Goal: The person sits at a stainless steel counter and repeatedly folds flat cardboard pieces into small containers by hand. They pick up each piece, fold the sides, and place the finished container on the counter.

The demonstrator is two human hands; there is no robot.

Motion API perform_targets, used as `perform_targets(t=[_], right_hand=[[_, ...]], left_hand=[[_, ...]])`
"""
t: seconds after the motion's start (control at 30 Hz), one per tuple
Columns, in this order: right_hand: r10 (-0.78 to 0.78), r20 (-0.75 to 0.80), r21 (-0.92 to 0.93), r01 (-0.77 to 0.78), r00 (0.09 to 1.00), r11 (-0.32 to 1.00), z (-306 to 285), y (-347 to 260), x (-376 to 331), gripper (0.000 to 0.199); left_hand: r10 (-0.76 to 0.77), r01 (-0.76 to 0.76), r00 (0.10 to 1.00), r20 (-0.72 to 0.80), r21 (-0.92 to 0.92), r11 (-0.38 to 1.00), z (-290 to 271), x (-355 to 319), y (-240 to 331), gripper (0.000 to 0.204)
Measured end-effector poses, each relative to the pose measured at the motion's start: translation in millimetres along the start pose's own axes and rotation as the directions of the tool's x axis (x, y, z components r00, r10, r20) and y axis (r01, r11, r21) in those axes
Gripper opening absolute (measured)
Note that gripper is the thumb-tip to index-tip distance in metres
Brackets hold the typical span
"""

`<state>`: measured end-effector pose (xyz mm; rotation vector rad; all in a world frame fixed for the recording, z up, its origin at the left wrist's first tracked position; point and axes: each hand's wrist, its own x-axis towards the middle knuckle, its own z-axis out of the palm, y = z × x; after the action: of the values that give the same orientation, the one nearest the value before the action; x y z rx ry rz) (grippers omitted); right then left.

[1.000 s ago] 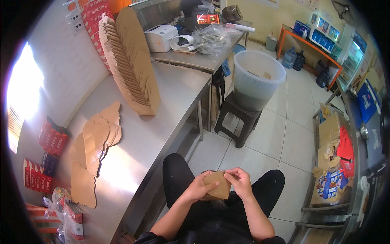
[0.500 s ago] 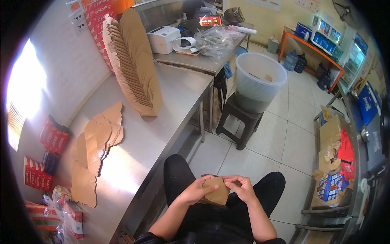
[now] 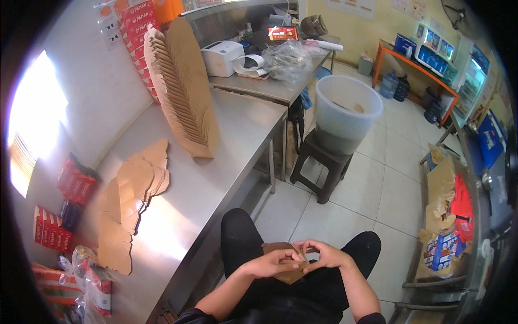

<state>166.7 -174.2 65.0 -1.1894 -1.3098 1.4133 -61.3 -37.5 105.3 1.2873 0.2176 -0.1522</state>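
Observation:
A small brown cardboard box (image 3: 290, 277), partly folded, rests in my lap between my thighs. My left hand (image 3: 272, 263) lies across its top with the fingers closed on the board. From the other side my right hand (image 3: 326, 255) pinches the box's right edge and a raised flap with thumb and fingers. Both hands meet over the box and hide much of its folds. To my left, a loose pile of flat cardboard blanks (image 3: 135, 186) lies on the steel table (image 3: 216, 135). Behind it stands a tall nested row of brown cardboard blanks (image 3: 189, 102).
A translucent plastic tub (image 3: 345, 116) sits on a dark stool (image 3: 322, 167) ahead of me. Red boxes (image 3: 52, 229) and plastic-wrapped packs (image 3: 89, 281) line the table's left side. A white printer (image 3: 222, 58) stands on the farther table. Shelving with cartons (image 3: 440, 251) is at right.
My hands have drawn closer together over the box, and the box has turned and tilted. My left fingers now reach across its top. The whole view has shifted slightly.

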Motion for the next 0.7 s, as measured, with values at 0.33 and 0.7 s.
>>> perform_targets(t=[0.33,0.7], right_hand=[[0.115,-0.466,0.378,0.08,0.877,0.922,4,42,-8,0.058],[0.01,-0.612,0.333,0.246,0.791,0.91,17,9,21,0.086]], left_hand=[[0.683,-0.192,0.321,-0.656,0.661,0.726,-1,0,37,0.029],[0.25,-0.216,0.858,-0.448,0.127,0.968,-9,19,3,0.032]])
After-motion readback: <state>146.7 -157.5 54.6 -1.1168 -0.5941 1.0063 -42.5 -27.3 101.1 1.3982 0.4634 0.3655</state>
